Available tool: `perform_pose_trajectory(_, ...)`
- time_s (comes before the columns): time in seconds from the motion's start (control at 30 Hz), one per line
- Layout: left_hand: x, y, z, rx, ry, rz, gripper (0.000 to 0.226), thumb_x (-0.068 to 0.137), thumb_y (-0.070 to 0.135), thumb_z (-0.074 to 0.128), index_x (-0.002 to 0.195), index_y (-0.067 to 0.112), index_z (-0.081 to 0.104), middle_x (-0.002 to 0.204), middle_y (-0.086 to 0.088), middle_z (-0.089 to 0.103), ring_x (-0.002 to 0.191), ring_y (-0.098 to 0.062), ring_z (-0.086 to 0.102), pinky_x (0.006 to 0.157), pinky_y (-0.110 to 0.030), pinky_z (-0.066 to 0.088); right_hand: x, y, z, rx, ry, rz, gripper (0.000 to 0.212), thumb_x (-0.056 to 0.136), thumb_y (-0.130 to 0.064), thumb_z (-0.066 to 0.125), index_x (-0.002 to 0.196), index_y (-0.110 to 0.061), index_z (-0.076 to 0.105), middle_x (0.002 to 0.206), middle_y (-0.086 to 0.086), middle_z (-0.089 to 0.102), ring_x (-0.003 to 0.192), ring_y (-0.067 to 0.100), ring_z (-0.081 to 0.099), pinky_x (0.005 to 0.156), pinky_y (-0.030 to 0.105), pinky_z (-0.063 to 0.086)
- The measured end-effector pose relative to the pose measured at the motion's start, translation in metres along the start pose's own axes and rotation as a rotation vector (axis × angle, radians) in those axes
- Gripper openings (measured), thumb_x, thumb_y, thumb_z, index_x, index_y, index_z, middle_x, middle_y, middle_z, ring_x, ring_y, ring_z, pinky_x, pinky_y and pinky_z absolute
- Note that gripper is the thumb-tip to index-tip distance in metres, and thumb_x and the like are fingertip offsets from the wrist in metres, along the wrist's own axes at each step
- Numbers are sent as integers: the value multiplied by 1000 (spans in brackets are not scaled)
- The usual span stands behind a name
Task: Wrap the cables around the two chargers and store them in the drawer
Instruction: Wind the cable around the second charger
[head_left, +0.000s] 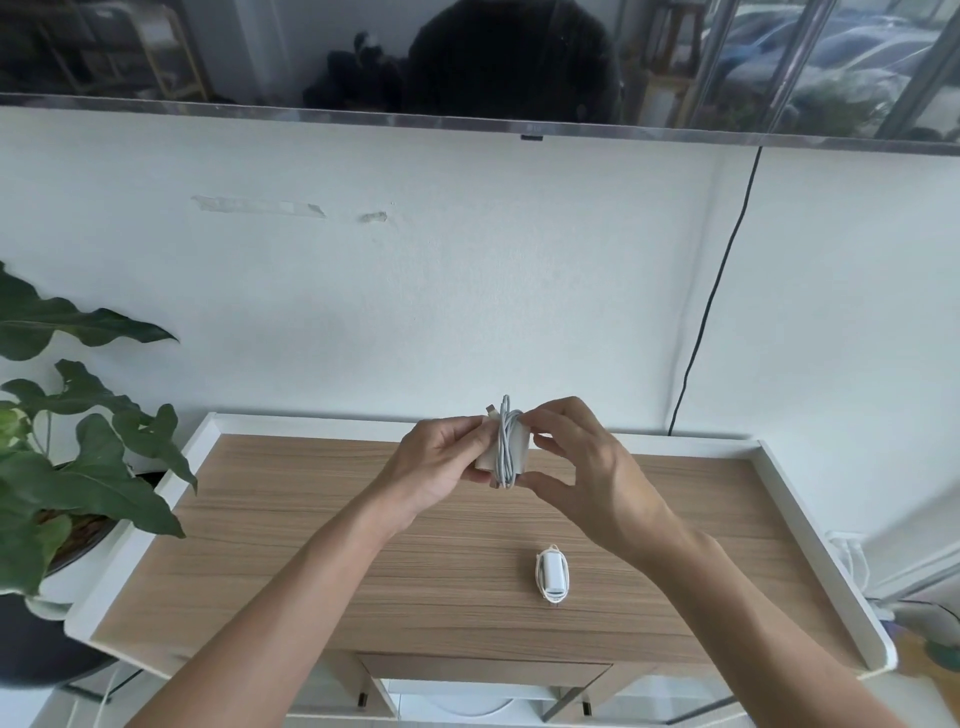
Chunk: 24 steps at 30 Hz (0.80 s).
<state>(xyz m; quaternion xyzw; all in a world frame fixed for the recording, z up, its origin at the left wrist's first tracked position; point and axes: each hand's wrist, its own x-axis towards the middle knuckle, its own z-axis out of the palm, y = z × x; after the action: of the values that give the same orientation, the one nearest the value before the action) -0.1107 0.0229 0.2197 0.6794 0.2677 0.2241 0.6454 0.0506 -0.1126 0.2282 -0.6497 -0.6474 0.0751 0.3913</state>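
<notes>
Nearest the camera, at 6 o'clock, the drawer (483, 670) front sits under the tabletop edge, same pale wood grain, flat and rectangular. On the wood-grain tabletop (311, 545), smooth, with a raised white rim, at about 5 o'clock from centre, lies the smaller charger (552, 573): white, rounded block, its thin white cable looped tight around it. Farther out, near centre, both hands hold the larger charger (505, 452) in the air above the table: white, boxy, matte plastic, with a bundle of pale grey cable (505, 441) wound vertically round its middle, the plug end poking out at top. Left hand (436, 467) grips its left side, fingers curled on it. Right hand (582, 467) pinches its right side between thumb and fingertips. Leafy green plant (78, 441) at 9 o'clock. Beyond: white wall (467, 270), black cord (711, 296), dark glossy screen (467, 57) at 12 o'clock.
</notes>
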Motion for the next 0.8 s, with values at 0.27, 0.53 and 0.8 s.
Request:
perform_pose_trajectory(0.27, 7, -44, -23, 12, -79, -273, 20, 96, 10, 68, 114, 11, 76, 112, -11, 79, 107, -25, 75, 96, -42, 60, -17, 30, 63, 164, -44, 214, 53, 87, -2, 73, 136, -13, 58, 130, -3, 57, 117, 8, 64, 95, 22, 57)
perform_pose_trajectory(0.53, 0, -108, -27, 47, 81, -429, 26, 85, 4, 81, 110, 6, 74, 98, -11, 76, 89, -19, 78, 85, -39, 64, -37, 59, 127, 305, -131, 474, 48, 88, -9, 68, 136, -11, 58, 126, -4, 60, 114, 7, 65, 85, 9, 54)
perform_pose_trajectory(0.8, -9, -177, -18, 83, 186, -607, 20, 90, -2, 73, 110, 3, 71, 95, -9, 74, 85, -19, 73, 78, -28, 64, -66, 97, 197, 368, -202, 684, 41, 90, -15, 69, 130, -16, 64, 120, 5, 65, 109, 13, 67, 95, 18, 53)
